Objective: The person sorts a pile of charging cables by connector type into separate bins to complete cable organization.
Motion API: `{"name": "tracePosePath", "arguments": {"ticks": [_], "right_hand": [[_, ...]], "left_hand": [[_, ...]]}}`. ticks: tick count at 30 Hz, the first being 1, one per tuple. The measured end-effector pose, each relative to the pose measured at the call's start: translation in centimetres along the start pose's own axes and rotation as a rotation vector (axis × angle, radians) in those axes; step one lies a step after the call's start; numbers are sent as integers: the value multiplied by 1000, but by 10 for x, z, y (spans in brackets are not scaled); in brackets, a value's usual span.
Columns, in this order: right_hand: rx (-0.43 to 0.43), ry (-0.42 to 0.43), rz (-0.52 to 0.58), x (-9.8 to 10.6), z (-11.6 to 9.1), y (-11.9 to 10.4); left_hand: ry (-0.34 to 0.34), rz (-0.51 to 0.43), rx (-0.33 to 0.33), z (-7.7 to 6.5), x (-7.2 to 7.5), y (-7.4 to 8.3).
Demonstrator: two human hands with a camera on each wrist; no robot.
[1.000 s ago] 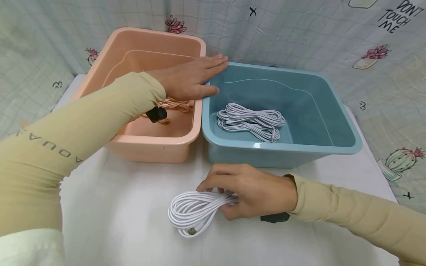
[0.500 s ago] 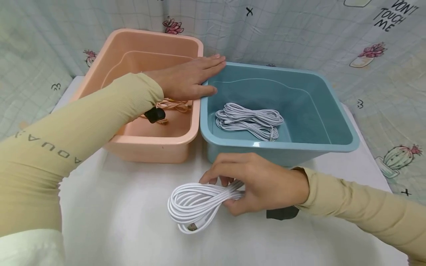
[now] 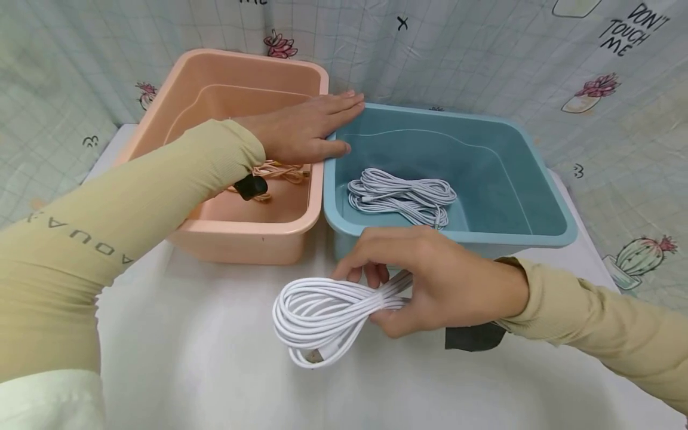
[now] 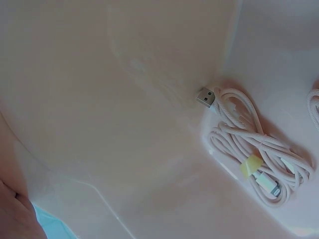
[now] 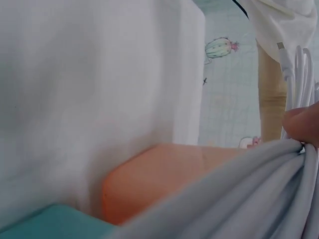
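Observation:
My right hand (image 3: 430,280) pinches a coiled white USB cable (image 3: 322,316) at its bound middle, held over the table in front of the blue bin (image 3: 451,239). The cable's loops and metal USB plug (image 3: 316,356) hang out to the left. In the right wrist view a thumb (image 5: 304,124) presses on the white strands. My left hand (image 3: 306,128) lies flat, fingers straight, across the adjoining rims of the peach bin (image 3: 252,227) and the blue bin. Bundled white cables (image 3: 400,194) lie inside the blue bin.
Peach-coloured cables (image 3: 282,171) lie in the peach bin, partly hidden by the left arm; the left wrist view shows one bundle (image 4: 254,144) with a yellow tie. A white cloth covers the table (image 3: 215,334). A patterned curtain (image 3: 462,54) hangs behind the bins.
My right hand has lifted the white cable off the table and moved up and slightly right, toward the blue bin. The left hand stays on the rims.

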State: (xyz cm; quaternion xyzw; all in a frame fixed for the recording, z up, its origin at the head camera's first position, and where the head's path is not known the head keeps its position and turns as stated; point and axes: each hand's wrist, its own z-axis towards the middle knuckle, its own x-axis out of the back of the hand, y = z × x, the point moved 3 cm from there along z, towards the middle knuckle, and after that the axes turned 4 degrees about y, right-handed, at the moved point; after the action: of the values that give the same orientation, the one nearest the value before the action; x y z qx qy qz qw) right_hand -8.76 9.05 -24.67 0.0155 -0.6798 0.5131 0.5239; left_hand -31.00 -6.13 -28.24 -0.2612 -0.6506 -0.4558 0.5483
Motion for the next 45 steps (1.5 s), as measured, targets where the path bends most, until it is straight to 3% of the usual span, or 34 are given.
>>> {"name": "tracePosePath", "arguments": {"ticks": [5, 10, 14, 17, 20, 25, 33, 45], "right_hand": [[-15, 15, -7, 10, 3, 0], [65, 46, 18, 19, 5, 7], [98, 40, -6, 32, 1, 26], [66, 73, -34, 46, -1, 32], [40, 159, -4, 58, 1, 28], [-19, 203, -13, 72, 4, 25], [2, 250, -46, 93, 2, 36], [-164, 314, -249, 117, 5, 54]], "left_hand": [[4, -2, -9, 0, -1, -1], [-4, -5, -9, 0, -2, -1], [-13, -2, -11, 0, -2, 0], [-14, 1, -10, 0, -2, -1], [-11, -2, -6, 0, -2, -1], [-8, -7, -12, -1, -1, -2], [-2, 1, -11, -1, -1, -2], [12, -3, 12, -1, -2, -1]]}}
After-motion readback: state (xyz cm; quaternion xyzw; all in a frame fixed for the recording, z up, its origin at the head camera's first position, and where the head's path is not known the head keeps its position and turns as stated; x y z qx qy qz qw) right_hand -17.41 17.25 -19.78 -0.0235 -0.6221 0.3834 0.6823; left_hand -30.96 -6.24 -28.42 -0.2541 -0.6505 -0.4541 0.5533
